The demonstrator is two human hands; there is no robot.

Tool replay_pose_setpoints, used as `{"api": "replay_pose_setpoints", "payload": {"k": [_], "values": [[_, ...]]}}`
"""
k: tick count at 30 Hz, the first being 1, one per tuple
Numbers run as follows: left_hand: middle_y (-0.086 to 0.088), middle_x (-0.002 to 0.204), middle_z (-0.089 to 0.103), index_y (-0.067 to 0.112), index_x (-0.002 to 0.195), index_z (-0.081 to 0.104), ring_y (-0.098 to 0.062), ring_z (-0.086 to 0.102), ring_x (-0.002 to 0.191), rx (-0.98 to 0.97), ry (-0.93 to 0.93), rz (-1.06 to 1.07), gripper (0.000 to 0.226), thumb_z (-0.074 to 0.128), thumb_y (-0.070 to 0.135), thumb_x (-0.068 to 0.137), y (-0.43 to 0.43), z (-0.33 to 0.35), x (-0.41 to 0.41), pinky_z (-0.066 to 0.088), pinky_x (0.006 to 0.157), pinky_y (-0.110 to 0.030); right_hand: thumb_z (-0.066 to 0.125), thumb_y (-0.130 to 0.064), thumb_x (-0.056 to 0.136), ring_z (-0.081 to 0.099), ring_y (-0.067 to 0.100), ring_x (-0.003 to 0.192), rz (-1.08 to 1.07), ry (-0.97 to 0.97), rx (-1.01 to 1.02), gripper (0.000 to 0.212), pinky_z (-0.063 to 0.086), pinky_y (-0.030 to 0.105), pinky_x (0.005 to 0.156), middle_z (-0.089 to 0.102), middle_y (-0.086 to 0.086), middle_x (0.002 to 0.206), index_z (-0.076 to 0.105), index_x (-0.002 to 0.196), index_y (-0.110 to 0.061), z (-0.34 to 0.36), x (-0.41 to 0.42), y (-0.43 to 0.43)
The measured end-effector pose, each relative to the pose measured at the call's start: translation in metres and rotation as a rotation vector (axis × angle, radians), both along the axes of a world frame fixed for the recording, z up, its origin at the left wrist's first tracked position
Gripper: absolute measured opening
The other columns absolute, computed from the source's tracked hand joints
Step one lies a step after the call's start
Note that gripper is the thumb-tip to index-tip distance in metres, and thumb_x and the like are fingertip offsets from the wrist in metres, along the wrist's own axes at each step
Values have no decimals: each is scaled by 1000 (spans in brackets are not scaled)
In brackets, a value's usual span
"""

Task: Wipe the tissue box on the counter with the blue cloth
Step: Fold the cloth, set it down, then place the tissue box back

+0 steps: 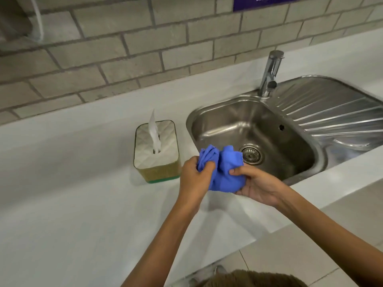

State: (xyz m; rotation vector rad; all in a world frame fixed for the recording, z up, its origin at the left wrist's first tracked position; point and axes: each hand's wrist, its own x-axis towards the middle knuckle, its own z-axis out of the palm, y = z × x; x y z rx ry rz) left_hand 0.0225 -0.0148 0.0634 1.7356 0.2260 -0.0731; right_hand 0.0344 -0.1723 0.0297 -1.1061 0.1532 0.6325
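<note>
Both hands hold the soft, crumpled blue cloth (219, 172) up in the air, over the edge of the white counter (72, 204). The left hand (193, 179) has its fingers curled tight around one bunch of the cloth, and the right hand (256, 186) cups the other bunch from below with its thumb pressed on top. The tall tissue box with a white quilted top and yellow-green sides (156, 151) stands just to the left of the held cloth, very near the left hand but not touching it. A white tissue (154, 131) sticks up out of the box. The shiny metal sink (259, 131) sits behind and to the right of the hands. I think the cloth is being bunched into a pad for wiping. It would work best to make one flat side, hold the light box steady with the other hand, and rub the top and sides gently, keeping away from the loose tissue
</note>
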Motion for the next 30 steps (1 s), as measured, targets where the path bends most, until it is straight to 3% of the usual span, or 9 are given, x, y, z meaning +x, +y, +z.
{"api": "replay_pose_setpoints", "payload": {"k": [4, 7, 10, 13, 17, 19, 22, 25, 30], "values": [[-12, 75, 53, -6, 82, 57, -21, 48, 69, -6, -26, 21, 19, 54, 12, 83, -2, 3, 4, 40, 62, -32, 64, -15, 64, 72, 17, 78, -77, 126, -19, 35, 58, 30, 62, 76, 2, 92, 68, 99, -13, -5, -1, -33], [0, 83, 61, 13, 82, 57, -15, 57, 76, -118, 130, 9, 7, 50, 15, 85, 2, -1, 6, 45, 65, -25, 64, -19, 65, 71, 18, 85, -103, 87, -108, 40, 58, 35, 70, 74, 0, 98, 66, 105, -16, -4, 3, -60], [-1, 90, 63, 14, 92, 57, -19, 61, 83, -164, 247, -35, 12, 48, 10, 86, -1, -17, 4, 49, 68, -30, 65, -17, 68, 66, 24, 101, -124, 16, -215, 48, 56, 45, 80, 69, 6, 114, 62, 115, -14, -4, 7, -80], [-6, 98, 62, 11, 107, 50, -23, 61, 86, -138, 344, -60, 23, 49, 7, 85, -7, -42, -2, 51, 65, -30, 68, -5, 72, 62, 29, 97, -195, -55, -438, 27, 52, 51, 84, 66, 17, 105, 65, 98, -5, -5, 7, -92], [-10, 100, 60, 16, 93, 50, -18, 58, 77, -63, 430, -132, 18, 52, 3, 81, -14, -68, -12, 47, 56, -23, 72, 5, 69, 62, 14, 65, -244, -104, -703, 16, 53, 17, 53, 64, 7, 73, 65, 73, -9, -16, -1, -97], [-11, 98, 58, 20, 83, 48, -20, 57, 78, 0, 410, -164, 21, 54, 0, 79, -15, -79, -17, 48, 61, -30, 74, 6, 67, 61, 10, 55, -236, -105, -794, 17, 49, 13, 47, 63, 8, 68, 65, 70, -8, -26, -9, -97], [-13, 105, 55, 16, 101, 42, -24, 57, 86, 144, 358, -250, 34, 60, 2, 76, -13, -87, -27, 52, 69, -35, 77, 0, 66, 57, 21, 68, -217, -114, -954, 15, 47, 23, 57, 63, 10, 73, 67, 76, -3, -43, -19, -97], [-14, 102, 55, 16, 112, 36, -28, 59, 85, 303, 303, -304, 49, 65, 6, 73, -12, -90, -31, 55, 70, -35, 80, -14, 67, 57, 23, 76, -160, -152, -1189, 30, 45, 30, 64, 62, 4, 75, 66, 93, -8, -54, -24, -98], [-19, 102, 65, 14, 120, 33, -23, 60, 73, 451, 275, -301, 55, 66, 13, 76, -8, -91, -32, 46, 64, -23, 76, -24, 70, 57, 23, 87, -47, -191, -1376, 57, 48, 36, 78, 59, 7, 98, 52, 120, -12, -49, -19, -98]]}}
